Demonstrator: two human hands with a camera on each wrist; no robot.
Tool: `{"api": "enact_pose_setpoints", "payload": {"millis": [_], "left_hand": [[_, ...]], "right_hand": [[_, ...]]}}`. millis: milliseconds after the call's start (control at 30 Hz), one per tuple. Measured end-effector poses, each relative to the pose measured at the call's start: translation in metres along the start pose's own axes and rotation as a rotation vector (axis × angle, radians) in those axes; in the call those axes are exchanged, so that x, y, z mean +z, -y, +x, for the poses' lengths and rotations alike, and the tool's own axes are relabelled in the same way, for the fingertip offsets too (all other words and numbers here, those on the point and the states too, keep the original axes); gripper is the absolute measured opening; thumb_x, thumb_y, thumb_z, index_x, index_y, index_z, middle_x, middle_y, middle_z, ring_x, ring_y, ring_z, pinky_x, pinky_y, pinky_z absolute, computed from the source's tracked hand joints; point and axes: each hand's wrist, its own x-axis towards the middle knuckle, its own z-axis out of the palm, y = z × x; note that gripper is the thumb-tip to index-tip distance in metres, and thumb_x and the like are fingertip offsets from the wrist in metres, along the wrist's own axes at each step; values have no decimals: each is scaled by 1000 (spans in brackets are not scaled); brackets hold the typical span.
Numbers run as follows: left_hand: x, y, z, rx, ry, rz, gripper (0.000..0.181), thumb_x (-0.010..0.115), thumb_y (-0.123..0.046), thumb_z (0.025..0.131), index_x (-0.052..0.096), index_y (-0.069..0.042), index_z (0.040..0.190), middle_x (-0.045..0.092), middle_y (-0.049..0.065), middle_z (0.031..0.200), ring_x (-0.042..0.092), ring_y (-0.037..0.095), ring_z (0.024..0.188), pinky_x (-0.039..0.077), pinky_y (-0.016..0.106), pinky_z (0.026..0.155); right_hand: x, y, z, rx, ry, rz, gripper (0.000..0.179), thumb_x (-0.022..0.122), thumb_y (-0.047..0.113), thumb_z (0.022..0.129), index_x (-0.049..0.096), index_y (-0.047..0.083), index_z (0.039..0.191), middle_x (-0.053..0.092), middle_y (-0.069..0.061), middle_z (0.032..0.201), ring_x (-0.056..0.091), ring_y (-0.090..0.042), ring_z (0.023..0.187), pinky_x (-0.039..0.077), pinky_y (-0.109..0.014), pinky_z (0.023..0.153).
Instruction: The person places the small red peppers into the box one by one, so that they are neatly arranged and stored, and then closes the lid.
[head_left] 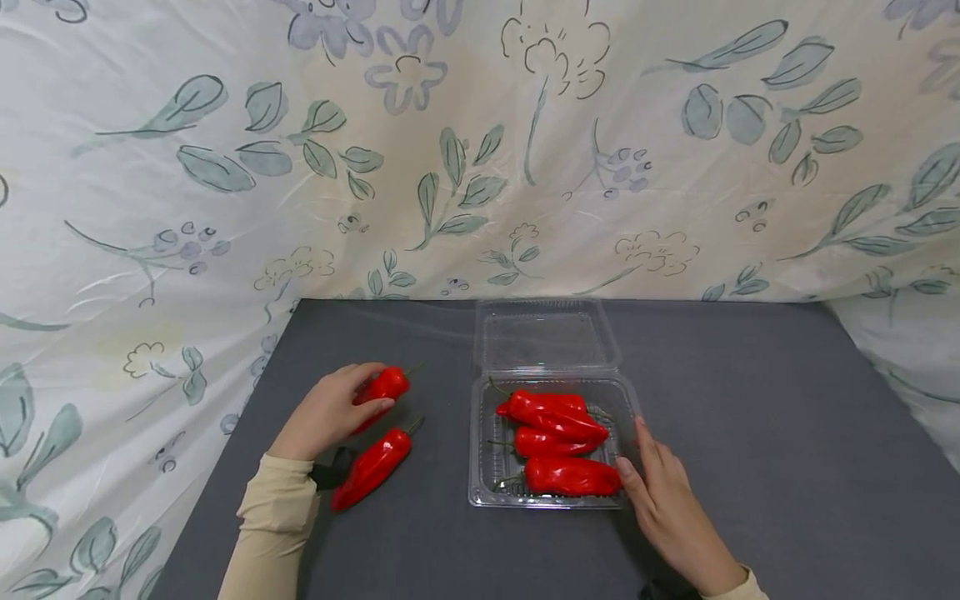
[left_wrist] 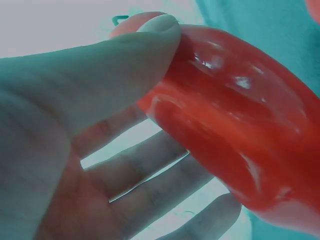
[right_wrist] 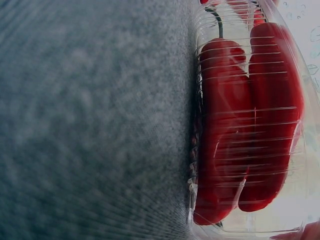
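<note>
My left hand (head_left: 330, 408) grips a red pepper (head_left: 388, 383) on the left of the table, thumb on one side and fingers on the other. Up close in the left wrist view, the glossy pepper (left_wrist: 235, 100) fills the right half. A second red pepper (head_left: 372, 468) lies just below that hand, stem pointing up and right. Several red peppers (head_left: 573, 477) lie crosswise in a clear plastic clamshell container (head_left: 480, 492). At its right wall my right hand (head_left: 667, 496) holds the container, thumb at the rim and fingers along the outside.
The container's lid (head_left: 547, 333) is folded back flat behind it. A dark grey cloth covers the table (head_left: 750, 417). Floral fabric (head_left: 450, 208) hangs right behind the table's back edge and along both sides.
</note>
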Motion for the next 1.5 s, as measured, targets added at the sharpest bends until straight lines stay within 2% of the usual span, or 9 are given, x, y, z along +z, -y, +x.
{"api": "enact_pose_setpoints", "payload": {"millis": [233, 467, 800, 1200, 1333, 1500], "left_hand": [[-7, -21, -2, 59, -37, -3, 44, 75, -25, 83, 61, -13, 123, 65, 6, 111, 59, 18, 89, 54, 38, 76], [-10, -40, -3, 116, -55, -13, 43, 74, -29, 84, 61, -16, 124, 64, 2, 110, 59, 15, 89, 52, 35, 76], [6, -68, 1, 177, -57, 4, 46, 76, -31, 82, 60, -20, 125, 63, -3, 105, 57, 10, 86, 53, 31, 75], [16, -114, 23, 347, -30, 18, 57, 79, -28, 79, 56, -16, 130, 66, 0, 108, 61, 10, 86, 54, 26, 74], [20, -125, 28, 345, -1, -5, 52, 79, -28, 79, 57, -14, 123, 66, -1, 106, 59, 8, 83, 53, 23, 73], [27, -134, 34, 340, 38, -16, 43, 81, -29, 77, 56, -13, 108, 62, -5, 89, 53, 5, 71, 49, 19, 65]], "right_hand": [[-2, 0, -1, -19, -19, -1, 68, 45, 34, 101, 14, 6, 153, 42, -30, 135, 37, -46, 121, 36, -70, 90], [-3, -2, -2, -30, -38, -1, 67, 47, 32, 101, 15, 6, 153, 42, -30, 135, 38, -46, 121, 36, -69, 91], [-4, -2, -3, -19, -31, -1, 67, 46, 34, 101, 14, 6, 154, 41, -30, 135, 38, -46, 121, 36, -70, 90], [-3, -1, -6, -17, -37, 0, 67, 46, 34, 101, 15, 7, 154, 43, -29, 135, 39, -44, 120, 37, -67, 90], [-1, -1, -6, -8, -28, 8, 67, 45, 35, 101, 16, 7, 153, 42, -27, 136, 38, -43, 122, 38, -65, 91], [1, 0, -5, -3, -19, 10, 68, 46, 38, 100, 17, 7, 153, 41, -25, 137, 37, -41, 122, 39, -65, 92]]}}
